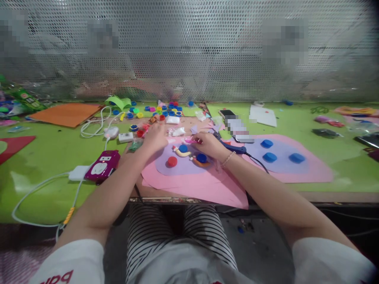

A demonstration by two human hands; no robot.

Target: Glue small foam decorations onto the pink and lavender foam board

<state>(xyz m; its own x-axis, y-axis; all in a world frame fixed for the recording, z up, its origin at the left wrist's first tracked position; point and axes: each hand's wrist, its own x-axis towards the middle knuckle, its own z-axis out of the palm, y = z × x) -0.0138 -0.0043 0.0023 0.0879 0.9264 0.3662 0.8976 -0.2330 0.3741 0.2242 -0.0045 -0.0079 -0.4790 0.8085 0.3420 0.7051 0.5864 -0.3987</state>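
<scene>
My left hand (156,136) is at the upper left edge of the pink and lavender sheet (174,180), beside small plastic bags (177,131); its fingers are blurred, and whether they hold anything I cannot make out. My right hand (207,144) has its fingers pinched on a small pink piece (189,141) above the lavender area. Below the hands lie a red cap (172,161), a blue cap (183,148) with a cream curved piece (182,154) around its lower side, and a darker blue cap (201,158) against a brown curved piece (204,163).
Many coloured caps (152,109) are scattered at the back. A dark blue corded tool (237,148) and a phone (227,114) lie right of my hands. Farther right, another pink sheet (319,169) bears blue caps. A purple power bank (103,167) with white cables sits left.
</scene>
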